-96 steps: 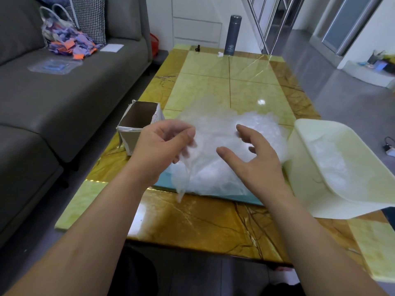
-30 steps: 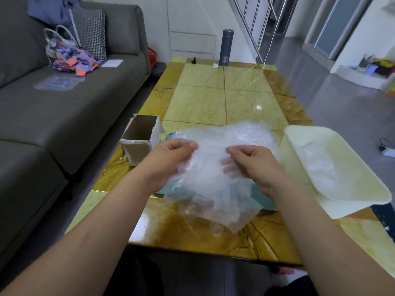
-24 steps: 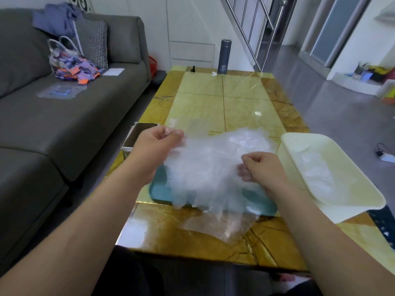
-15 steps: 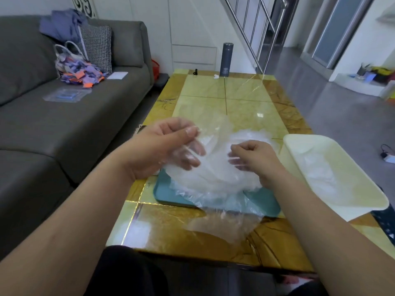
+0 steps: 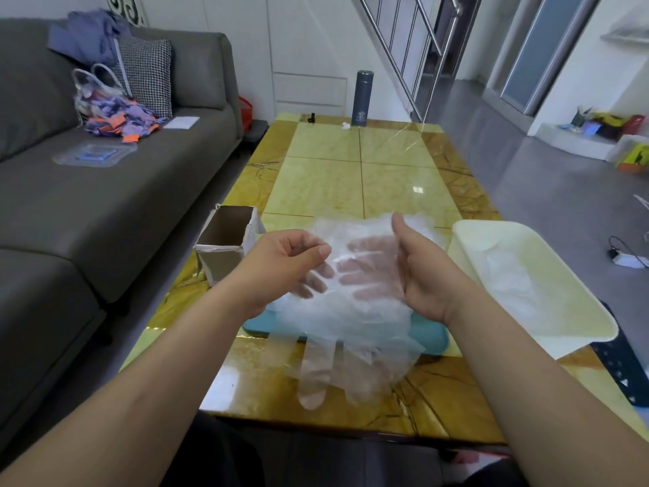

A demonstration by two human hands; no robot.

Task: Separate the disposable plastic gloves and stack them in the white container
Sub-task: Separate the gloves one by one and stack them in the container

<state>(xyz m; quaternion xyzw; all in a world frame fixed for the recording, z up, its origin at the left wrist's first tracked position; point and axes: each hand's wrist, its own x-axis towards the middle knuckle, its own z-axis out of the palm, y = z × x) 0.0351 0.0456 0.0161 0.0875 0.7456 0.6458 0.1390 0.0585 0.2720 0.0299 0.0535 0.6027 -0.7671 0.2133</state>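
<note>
Nearest to the person, a few loose glove fingers (image 5: 314,377) of clear film lie on the front part of the counter (image 5: 439,409). Just behind them is the pile of gloves (image 5: 351,318), which rests on a teal tray (image 5: 433,340). Both hands work at the top of this pile.

The left hand (image 5: 281,268) has its fingers curled, and its thumb and forefinger pinch a thin layer of film at the upper edge. The right hand (image 5: 426,275) is mostly open. Its thumb stands up free, and its fingers lie rather straight behind the film and show through it. They support the sheet, and I do not see them close on it.

On the right, near the tray, stands the white container (image 5: 555,254), and some film seems to lie inside it. On the left is an open cardboard box (image 5: 224,237). A dark flask (image 5: 363,98) stands at the far end.

I judge that the step in hand is to peel one glove from the clump. The next move calls for a slow pull of the two hands apart, because such film clings. After that the single glove must go to the right and lie flat in the container.
</note>
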